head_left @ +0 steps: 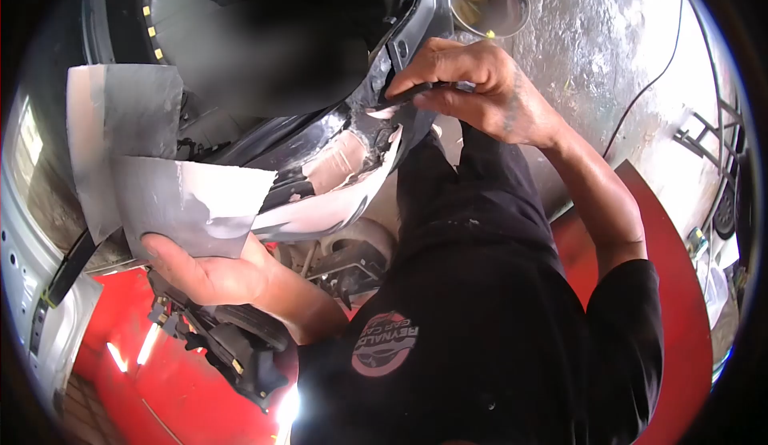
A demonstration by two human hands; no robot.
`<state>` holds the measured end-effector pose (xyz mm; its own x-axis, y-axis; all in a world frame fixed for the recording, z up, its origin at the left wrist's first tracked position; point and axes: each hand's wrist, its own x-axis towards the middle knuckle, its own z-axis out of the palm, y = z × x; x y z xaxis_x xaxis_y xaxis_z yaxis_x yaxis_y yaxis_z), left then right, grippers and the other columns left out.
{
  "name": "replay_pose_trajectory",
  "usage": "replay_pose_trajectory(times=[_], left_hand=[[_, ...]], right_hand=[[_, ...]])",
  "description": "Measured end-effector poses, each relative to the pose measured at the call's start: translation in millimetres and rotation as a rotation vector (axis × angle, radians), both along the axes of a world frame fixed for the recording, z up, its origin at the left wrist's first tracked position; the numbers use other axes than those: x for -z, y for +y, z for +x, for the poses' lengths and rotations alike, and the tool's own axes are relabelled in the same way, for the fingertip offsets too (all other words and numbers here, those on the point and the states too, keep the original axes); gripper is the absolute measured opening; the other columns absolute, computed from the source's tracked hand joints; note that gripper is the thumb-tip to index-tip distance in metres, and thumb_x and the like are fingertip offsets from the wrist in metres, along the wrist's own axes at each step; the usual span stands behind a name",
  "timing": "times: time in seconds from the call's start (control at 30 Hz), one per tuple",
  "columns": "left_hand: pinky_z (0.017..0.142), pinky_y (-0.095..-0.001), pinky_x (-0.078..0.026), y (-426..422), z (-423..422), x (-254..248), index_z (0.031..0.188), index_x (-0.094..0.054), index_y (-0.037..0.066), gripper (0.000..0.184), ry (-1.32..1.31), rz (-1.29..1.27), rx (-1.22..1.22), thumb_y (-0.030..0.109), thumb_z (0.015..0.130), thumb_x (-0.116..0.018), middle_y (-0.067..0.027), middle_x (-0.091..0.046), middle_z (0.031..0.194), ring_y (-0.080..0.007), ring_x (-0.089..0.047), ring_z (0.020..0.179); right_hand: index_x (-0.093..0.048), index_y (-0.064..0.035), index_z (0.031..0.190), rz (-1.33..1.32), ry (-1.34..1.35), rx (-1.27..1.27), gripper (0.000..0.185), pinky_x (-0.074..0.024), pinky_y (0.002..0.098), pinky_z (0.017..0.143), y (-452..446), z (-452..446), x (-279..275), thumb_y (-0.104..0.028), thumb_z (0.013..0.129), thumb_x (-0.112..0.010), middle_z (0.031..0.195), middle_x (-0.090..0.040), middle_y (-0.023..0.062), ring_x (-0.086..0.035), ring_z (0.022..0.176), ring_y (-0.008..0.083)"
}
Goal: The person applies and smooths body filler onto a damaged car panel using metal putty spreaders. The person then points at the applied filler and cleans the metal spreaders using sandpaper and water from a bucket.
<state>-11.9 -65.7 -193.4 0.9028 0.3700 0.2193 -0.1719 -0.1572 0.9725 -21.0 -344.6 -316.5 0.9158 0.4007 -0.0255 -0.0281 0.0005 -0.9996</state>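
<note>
My left hand (212, 279) holds a bent grey sheet (152, 185), its thumb on the near edge and its other fingers mostly hidden underneath. A smooth, pale pinkish paste (220, 193) is spread on the sheet. My right hand (480, 85) pinches a thin dark spreader (420, 91). Its tip is at the corner of a car body opening, by a dark painted pillar (432, 13). Below that corner runs the curved car body panel (320, 197), with bare and pale filler-like patches (340, 157) on it. Whether the spreader touches the surface I cannot tell.
A round metal bucket (490, 1) stands on the grey floor at the top. Red panels (640, 229) lie on the right and lower left. Dark car parts (240, 341) are below my left arm. A black cable (648, 85) crosses the floor at right.
</note>
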Motion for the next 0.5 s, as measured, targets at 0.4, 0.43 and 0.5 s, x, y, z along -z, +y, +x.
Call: replay_pose_trajectory(times=[0.4, 0.43, 0.5], left_hand=[[0.105, -0.0477, -0.053, -28, 6, 7, 0.141, -0.052, -0.010, 0.062, -0.055, 0.013, -0.100, 0.041, 0.105, -0.049, -0.0263, -0.058, 0.139, -0.0370, -0.062, 0.125], [0.104, -0.0474, -0.053, -26, 6, 7, 0.141, -0.052, -0.011, 0.062, -0.050, 0.020, -0.089, 0.041, 0.106, -0.049, -0.0267, -0.058, 0.138, -0.0372, -0.062, 0.125], [0.103, -0.0468, -0.055, -18, 4, 7, 0.140, -0.052, -0.011, 0.062, -0.042, 0.034, -0.067, 0.040, 0.106, -0.048, -0.0275, -0.059, 0.137, -0.0376, -0.063, 0.124]], right_hand=[[-0.076, -0.0007, 0.109, -0.038, -0.243, 0.116, 0.026, -0.0562, 0.0414, 0.092, 23, -3, 20, 0.002, 0.084, -0.071, 0.105, -0.076, 0.0136, -0.068, 0.104, 0.0325], [-0.076, -0.0006, 0.109, -0.032, -0.242, 0.122, 0.026, -0.0561, 0.0415, 0.092, 25, -3, 21, 0.003, 0.083, -0.071, 0.105, -0.076, 0.0134, -0.068, 0.104, 0.0323], [-0.076, -0.0003, 0.108, -0.027, -0.250, 0.131, 0.026, -0.0561, 0.0415, 0.093, 27, -3, 22, 0.004, 0.082, -0.071, 0.105, -0.076, 0.0129, -0.068, 0.104, 0.0322]])
